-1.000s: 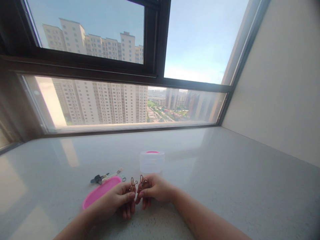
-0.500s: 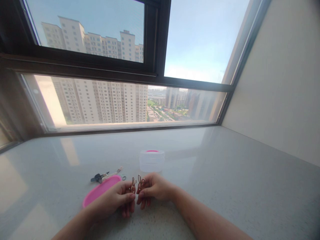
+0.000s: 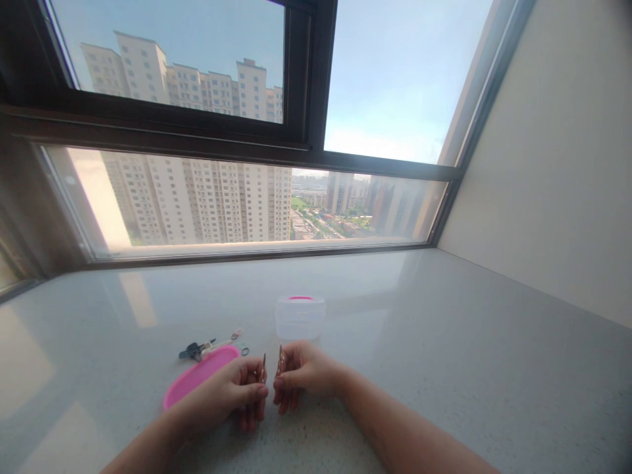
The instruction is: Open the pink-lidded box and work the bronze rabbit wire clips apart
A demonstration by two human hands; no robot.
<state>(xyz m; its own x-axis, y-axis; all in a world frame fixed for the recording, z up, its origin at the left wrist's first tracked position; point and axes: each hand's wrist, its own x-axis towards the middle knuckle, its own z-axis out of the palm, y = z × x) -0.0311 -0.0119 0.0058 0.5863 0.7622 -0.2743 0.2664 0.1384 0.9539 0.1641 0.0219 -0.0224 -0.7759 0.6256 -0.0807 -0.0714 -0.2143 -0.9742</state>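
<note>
My left hand (image 3: 247, 392) pinches a thin copper-coloured wire piece with looped, rabbit-ear-like ends (image 3: 264, 370) between thumb and fingers. Facing it, my right hand (image 3: 301, 378) grips a similar copper-coloured wire piece (image 3: 281, 361). Both pieces are upright and turned nearly edge-on, with a small gap between them. Fingers cover their lower parts. Partly behind my left hand and wrist lies a pink oval tray (image 3: 197, 380). Beyond my right hand stands a clear plastic box (image 3: 300, 320) with a pink patch on top.
Small tools, one with a dark handle (image 3: 194, 351), lie past the pink tray, near a small ring (image 3: 245, 351). The speckled pale counter (image 3: 444, 342) runs back to a dark-framed window (image 3: 385, 166). A white wall (image 3: 557, 164) rises at the right.
Both wire pieces have turned from showing their looped faces to nearly edge-on. My hands have stayed almost in place, and the gap between the pieces is slightly wider.
</note>
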